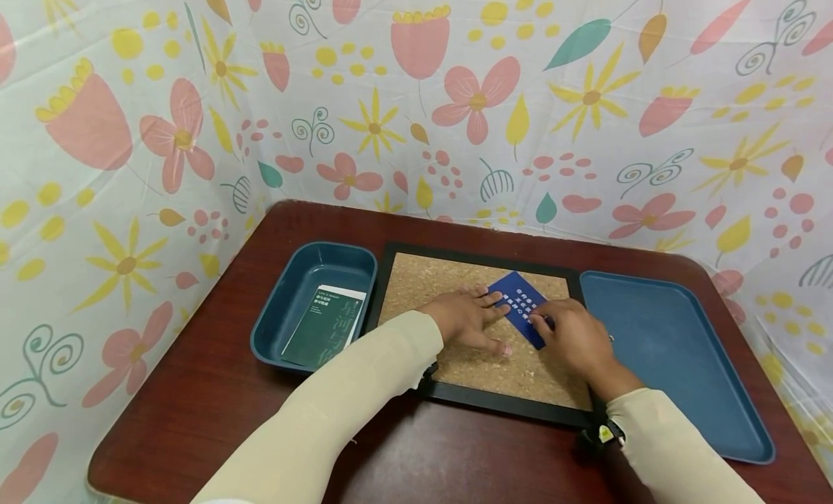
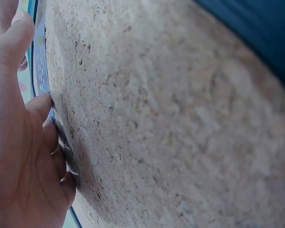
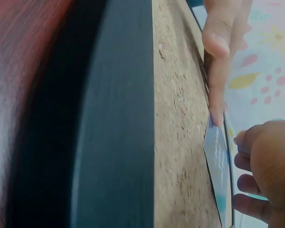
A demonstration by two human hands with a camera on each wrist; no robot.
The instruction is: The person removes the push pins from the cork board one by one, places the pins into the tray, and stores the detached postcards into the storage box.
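Observation:
A blue card (image 1: 518, 301) with white characters lies at a slant on the cork board (image 1: 416, 272), which has a black frame. My left hand (image 1: 467, 317) is spread on the board, its fingertips touching the card's left side and its thumb stretched out below. My right hand (image 1: 575, 338) is over the card's right part, thumb tip overlapping the printing. In the right wrist view the right hand's fingers (image 3: 249, 184) are bent beside the card (image 3: 217, 159). A dark spot shows between thumb and forefinger; I cannot tell whether the right hand pinches something small.
To the board's left is a deep blue tray (image 1: 260, 338) holding a dark green printed booklet (image 1: 325, 327) with white sheet edges. A flat blue tray (image 1: 677, 366) lies on the right. Beneath is a dark red table (image 1: 169, 388), with a flower-patterned curtain (image 1: 364, 128) behind.

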